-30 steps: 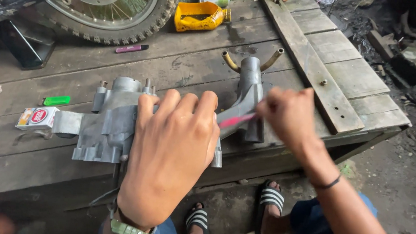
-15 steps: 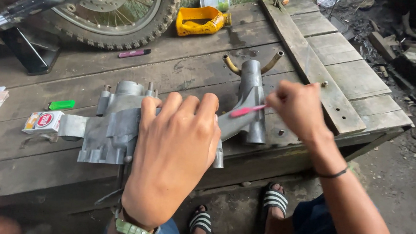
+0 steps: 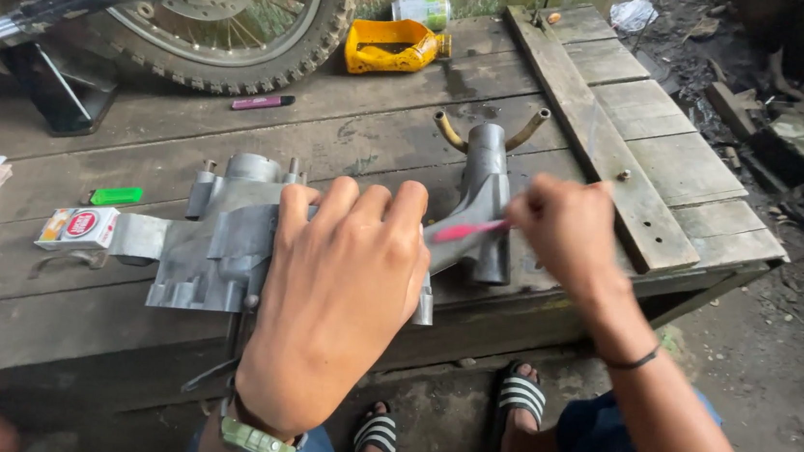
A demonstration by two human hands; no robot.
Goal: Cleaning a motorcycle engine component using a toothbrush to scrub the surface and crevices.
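Grey cast-metal engine casing (image 3: 225,249), ribbed, lying on weathered plank table (image 3: 530,92) near its front edge | my left hand (image 3: 337,298) flat, fingers spread, pressing it | my right hand (image 3: 567,226) pinching slim pink brush (image 3: 465,230) against casing's tubular arm | yellow plastic can (image 3: 393,48) behind.

**Grey metal, bright scraps of colour**

We see a dull grey metal casing (image 3: 225,249), and a pink brush (image 3: 465,231) across it. The desk (image 3: 352,134) is weathered brown wood. Up top, a yellow container (image 3: 393,48); left, a green lighter (image 3: 116,196). Below, black-and-white striped sandals (image 3: 521,396) and an olive-green watch (image 3: 252,441).
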